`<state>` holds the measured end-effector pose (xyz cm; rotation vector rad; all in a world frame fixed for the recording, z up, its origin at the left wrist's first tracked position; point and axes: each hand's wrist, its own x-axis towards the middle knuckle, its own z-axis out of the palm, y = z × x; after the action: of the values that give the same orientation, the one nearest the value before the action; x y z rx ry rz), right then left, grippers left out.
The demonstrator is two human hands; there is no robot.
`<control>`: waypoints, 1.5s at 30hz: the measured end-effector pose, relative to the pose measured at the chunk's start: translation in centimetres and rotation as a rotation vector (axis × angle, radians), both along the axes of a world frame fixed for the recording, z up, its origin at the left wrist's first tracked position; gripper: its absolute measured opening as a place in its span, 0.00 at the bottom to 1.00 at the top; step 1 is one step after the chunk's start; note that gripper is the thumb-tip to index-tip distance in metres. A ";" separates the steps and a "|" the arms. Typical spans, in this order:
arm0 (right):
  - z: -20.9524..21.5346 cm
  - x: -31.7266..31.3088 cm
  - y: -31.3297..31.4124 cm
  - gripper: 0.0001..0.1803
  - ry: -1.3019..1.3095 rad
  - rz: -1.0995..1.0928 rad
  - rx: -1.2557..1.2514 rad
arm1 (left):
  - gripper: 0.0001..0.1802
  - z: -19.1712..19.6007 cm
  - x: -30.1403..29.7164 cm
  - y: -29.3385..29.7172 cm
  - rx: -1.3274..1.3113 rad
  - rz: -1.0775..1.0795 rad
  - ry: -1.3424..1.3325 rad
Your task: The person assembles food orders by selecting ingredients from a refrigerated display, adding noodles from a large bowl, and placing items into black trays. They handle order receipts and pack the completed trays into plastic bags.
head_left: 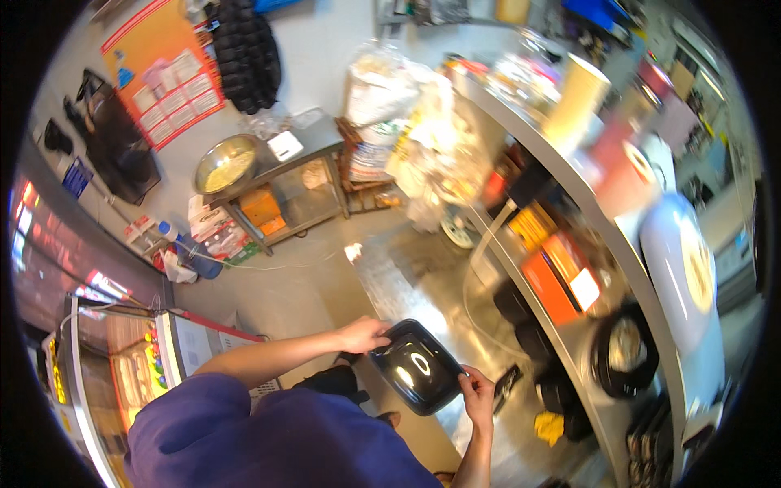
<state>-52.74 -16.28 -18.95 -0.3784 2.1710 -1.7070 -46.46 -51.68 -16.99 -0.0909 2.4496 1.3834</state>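
A shiny black rectangular tray [413, 364] with rounded corners is held level in front of me at waist height. Its inside shows only glare from the lights. My left hand [365, 335] grips the tray's far left corner, fingers closed at the rim. On the opposite side, my right hand [477, 394] holds the right edge, thumb on top of the rim and the other fingers partly out of sight below it.
At right stands a steel shelf unit [521, 260] with orange boxes [561, 276] and black containers. A low steel table [313, 150] at the back bears a metal bowl [226, 164] of pale food. Filled bags [378, 85] stand beside it. A glass display case [122, 374] is at left.
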 end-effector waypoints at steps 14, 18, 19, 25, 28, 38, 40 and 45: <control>-2.3 -13.6 -65.8 0.08 0.166 0.401 0.132 | 0.20 -2.1 6.7 -46.1 0.474 1.133 0.056; -3.4 -25.5 -86.1 0.10 0.301 0.348 0.145 | 0.23 -1.0 5.2 -58.4 0.445 1.176 0.094; -2.4 -27.9 -91.4 0.09 0.278 0.368 0.154 | 0.22 -1.8 4.9 -60.6 0.449 1.191 0.122; -12.3 -42.9 -116.2 0.14 0.247 0.573 0.169 | 0.21 -4.5 -2.9 -70.9 0.362 1.261 0.104; -16.8 -46.1 -122.0 0.17 0.256 0.650 0.188 | 0.22 -3.7 -7.3 -75.4 0.292 1.305 0.093; -15.6 -48.2 -117.6 0.14 0.671 0.988 0.303 | 0.22 -4.9 -16.3 -82.7 0.353 1.549 -0.112; -15.6 -46.5 -117.2 0.13 0.894 1.117 0.203 | 0.21 -5.1 -17.6 -84.2 0.342 1.486 -0.108; -17.1 -46.0 -119.0 0.11 0.977 1.283 0.422 | 0.20 -5.0 -22.2 -87.8 0.056 1.165 0.020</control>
<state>-98.72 -135.27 -36.02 -2.1648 1.8014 -0.2960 -68.62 -139.49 -21.97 -1.6918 2.3743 1.7855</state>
